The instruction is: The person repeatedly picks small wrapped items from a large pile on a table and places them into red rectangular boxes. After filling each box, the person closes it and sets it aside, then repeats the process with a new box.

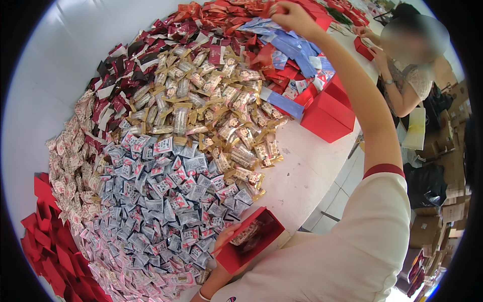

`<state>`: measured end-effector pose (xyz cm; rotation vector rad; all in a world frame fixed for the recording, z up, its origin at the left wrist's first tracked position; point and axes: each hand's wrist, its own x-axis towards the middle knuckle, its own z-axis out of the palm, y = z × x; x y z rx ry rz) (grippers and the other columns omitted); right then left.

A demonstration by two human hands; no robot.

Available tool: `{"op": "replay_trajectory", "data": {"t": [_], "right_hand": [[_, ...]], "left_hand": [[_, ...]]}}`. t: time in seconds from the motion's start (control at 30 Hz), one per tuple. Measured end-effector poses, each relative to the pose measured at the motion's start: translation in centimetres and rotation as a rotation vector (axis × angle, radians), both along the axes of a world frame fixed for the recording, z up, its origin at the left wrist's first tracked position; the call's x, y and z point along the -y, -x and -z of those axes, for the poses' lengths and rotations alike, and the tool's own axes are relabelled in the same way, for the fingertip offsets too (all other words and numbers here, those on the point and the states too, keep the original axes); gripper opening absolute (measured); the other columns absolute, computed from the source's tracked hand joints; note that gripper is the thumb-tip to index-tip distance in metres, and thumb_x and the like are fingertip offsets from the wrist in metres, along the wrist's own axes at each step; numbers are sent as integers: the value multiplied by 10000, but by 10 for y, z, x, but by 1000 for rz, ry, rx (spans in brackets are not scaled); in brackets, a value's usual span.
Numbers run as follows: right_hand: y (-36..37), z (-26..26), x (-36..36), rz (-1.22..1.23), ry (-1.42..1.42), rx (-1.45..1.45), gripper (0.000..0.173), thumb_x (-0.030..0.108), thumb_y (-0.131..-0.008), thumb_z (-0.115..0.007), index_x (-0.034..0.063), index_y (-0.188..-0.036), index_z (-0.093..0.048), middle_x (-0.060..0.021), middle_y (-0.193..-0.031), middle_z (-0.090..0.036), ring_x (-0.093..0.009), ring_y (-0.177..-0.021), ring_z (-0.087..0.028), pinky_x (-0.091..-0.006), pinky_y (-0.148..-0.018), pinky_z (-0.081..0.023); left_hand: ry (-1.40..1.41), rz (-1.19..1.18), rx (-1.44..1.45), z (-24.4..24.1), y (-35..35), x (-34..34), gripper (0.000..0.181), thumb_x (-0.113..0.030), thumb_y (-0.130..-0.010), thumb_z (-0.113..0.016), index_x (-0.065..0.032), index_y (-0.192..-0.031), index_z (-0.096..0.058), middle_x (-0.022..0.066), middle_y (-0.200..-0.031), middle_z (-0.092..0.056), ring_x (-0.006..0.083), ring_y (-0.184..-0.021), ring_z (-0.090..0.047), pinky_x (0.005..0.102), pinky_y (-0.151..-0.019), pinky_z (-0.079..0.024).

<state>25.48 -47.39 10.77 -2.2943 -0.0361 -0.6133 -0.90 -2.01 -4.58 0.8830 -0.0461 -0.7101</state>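
Note:
In my left hand [223, 241], at the bottom of the view, is an open red cardboard box [251, 239] with a few wrapped sweets inside. My right hand [288, 15] reaches to the far top of the heap with a red packet [268, 10] at its fingers. Close below it lie long blue packets [288, 43]. Between the hands spread gold-ended clear sweet wrappers [211, 94], and grey-blue and pink sachets [162, 192] lie beside the held box. Dark maroon packets [124, 71] are heaped further left.
Another red box [328, 113] stands near the edge of the white table [298, 166]. Folded red cards [56, 249] and patterned packets [73, 166] lie at left. Across the table a person [403, 79] handles a small red box [363, 49]. Cardboard boxes [424, 230] are stacked at right.

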Motion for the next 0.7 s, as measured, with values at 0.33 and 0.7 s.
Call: {"op": "replay_trajectory", "data": {"t": [0.33,0.7], "right_hand": [[59,21,-58,-107,434,-890,281,242,-627,-697,33,-713,-531,-56,-634,-561,-158,-529,-548,-282,-456,-438],[82,44,-82,114,839,-602,270,286,-674,-646,52,-802,-602,-153,-770,-626,-319,-727,-616,-422,-625,-482]], "left_hand": [[-658,345,434,-32,-12,0,375,-254,-855,-452,4,-1127,-435,182,-1142,-487,282,-1052,-515,396,-911,-436],[-513,116,619,11,-4,-15,686,-124,-620,-772,11,-1176,-394,137,-1129,-506,228,-1047,-513,356,-911,-410]]}}
